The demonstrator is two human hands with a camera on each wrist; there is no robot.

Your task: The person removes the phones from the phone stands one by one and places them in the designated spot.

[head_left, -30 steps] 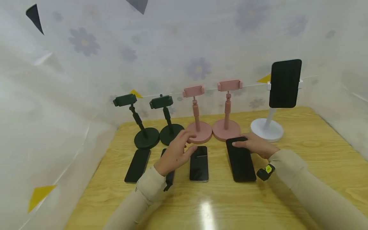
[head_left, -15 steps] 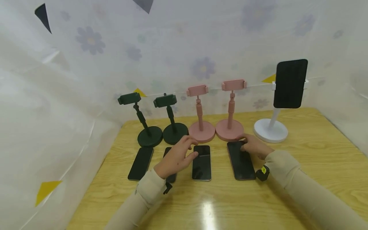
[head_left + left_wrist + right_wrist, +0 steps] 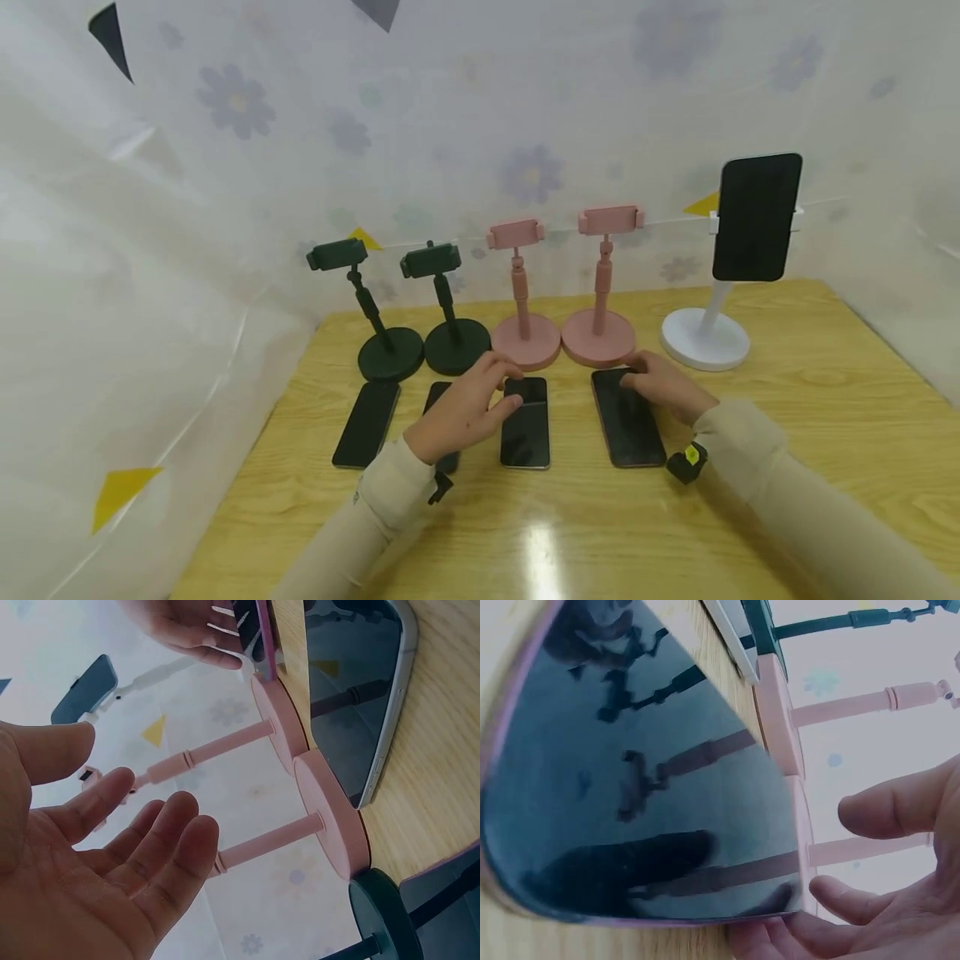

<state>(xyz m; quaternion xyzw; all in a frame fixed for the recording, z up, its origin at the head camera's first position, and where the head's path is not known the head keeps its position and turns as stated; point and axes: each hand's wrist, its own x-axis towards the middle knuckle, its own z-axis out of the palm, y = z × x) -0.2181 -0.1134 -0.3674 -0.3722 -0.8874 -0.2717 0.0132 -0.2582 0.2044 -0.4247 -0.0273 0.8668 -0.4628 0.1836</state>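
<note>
My right hand [image 3: 666, 385] is at the far right corner of a black phone [image 3: 628, 425], which lies flat on the table. In the right wrist view the thumb stands clear of the phone's screen [image 3: 630, 787], and some fingertips are at its edge; whether they touch it I cannot tell. The left hand [image 3: 465, 410] hovers over a second phone [image 3: 448, 463], partly hiding it, with loosely bent fingers around nothing. Just right of that hand lies a silver-edged phone [image 3: 525, 433]. Another dark phone [image 3: 367, 425] lies at the left.
Behind the phones stand two dark green phone stands [image 3: 392, 354] [image 3: 457, 346] and two pink ones [image 3: 527, 342] [image 3: 598, 337], their holders holding nothing. A white stand [image 3: 705, 339] at the right holds an upright phone [image 3: 757, 217]. Patterned sheeting [image 3: 450, 125] hangs behind the wooden table [image 3: 600, 533].
The right-hand phone has settled flat on the table, and my right thumb has come off its screen. My left hand has barely moved. The head view has shifted slightly.
</note>
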